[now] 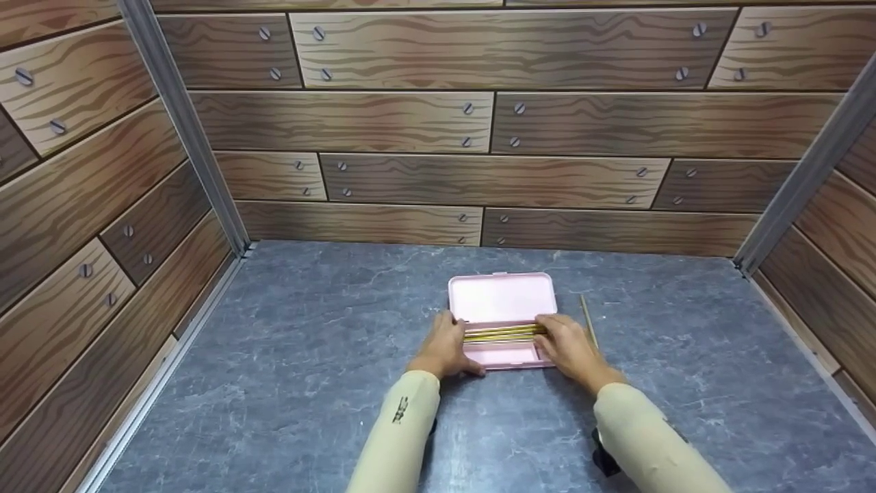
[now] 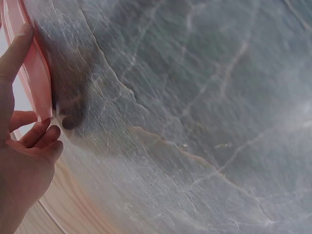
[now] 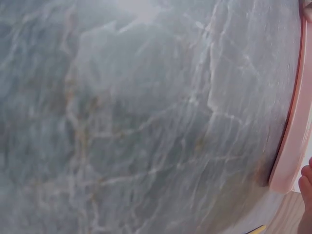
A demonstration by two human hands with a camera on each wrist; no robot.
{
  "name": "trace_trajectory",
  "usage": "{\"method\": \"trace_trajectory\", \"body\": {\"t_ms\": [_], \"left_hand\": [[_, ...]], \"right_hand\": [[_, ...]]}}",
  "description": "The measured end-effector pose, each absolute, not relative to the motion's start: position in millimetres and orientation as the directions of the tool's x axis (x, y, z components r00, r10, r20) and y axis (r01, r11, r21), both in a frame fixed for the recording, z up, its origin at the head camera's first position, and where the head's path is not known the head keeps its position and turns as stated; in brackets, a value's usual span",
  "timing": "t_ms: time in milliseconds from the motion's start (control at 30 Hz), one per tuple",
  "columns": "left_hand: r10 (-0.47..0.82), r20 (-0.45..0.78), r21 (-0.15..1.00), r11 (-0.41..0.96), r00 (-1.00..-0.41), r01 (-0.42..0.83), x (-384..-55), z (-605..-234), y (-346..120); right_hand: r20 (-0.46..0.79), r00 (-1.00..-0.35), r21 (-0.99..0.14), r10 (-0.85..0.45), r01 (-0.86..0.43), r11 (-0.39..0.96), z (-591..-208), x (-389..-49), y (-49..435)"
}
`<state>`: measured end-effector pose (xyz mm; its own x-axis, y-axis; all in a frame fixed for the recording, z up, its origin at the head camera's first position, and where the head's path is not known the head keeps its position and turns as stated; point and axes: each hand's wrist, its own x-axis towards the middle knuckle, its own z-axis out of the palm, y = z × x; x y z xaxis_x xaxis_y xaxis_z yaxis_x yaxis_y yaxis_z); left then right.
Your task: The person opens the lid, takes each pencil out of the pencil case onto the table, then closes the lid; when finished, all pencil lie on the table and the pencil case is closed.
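Observation:
A pink pencil case point(image 1: 503, 363) lies with its lid point(image 1: 503, 299) raised at the back. Several yellow striped pencils point(image 1: 503, 333) lie lengthwise in its base, their ends covered by the hands. My left hand point(image 1: 441, 348) grips the left end of the case; in the left wrist view its thumb and fingers span the pink rim point(image 2: 41, 78). At the right end, my right hand point(image 1: 568, 346) pinches the pencils between fingers and thumb, low over the base. Only a few fingertips point(image 3: 306, 183) of it show in the right wrist view, next to the pink wall.
A single pencil point(image 1: 588, 320) lies on the grey marbled tabletop point(image 1: 308, 383), just right of the case and partly behind the right hand. Wood-patterned panels point(image 1: 493, 123) with metal corner posts point(image 1: 198, 137) enclose the table at the back and sides.

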<state>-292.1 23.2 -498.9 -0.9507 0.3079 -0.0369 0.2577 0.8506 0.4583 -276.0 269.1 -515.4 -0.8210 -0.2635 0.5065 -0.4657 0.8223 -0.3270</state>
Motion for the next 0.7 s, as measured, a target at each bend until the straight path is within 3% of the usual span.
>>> {"method": "trace_trajectory", "body": {"t_ms": [333,700], "left_hand": [[0.312,-0.021,0.483,0.835,-0.950,0.264,-293.4,-499.9,24.0],[0.312,-0.033,0.489,0.834,-0.950,0.257,-292.1,-499.0,22.6]], "right_hand": [[0.373,-0.890,-0.360,-0.262,-0.400,0.843,-514.6,-278.5,267.3],[0.392,-0.882,-0.412,-0.263,-0.424,0.807,-514.3,-283.3,271.0]]}}
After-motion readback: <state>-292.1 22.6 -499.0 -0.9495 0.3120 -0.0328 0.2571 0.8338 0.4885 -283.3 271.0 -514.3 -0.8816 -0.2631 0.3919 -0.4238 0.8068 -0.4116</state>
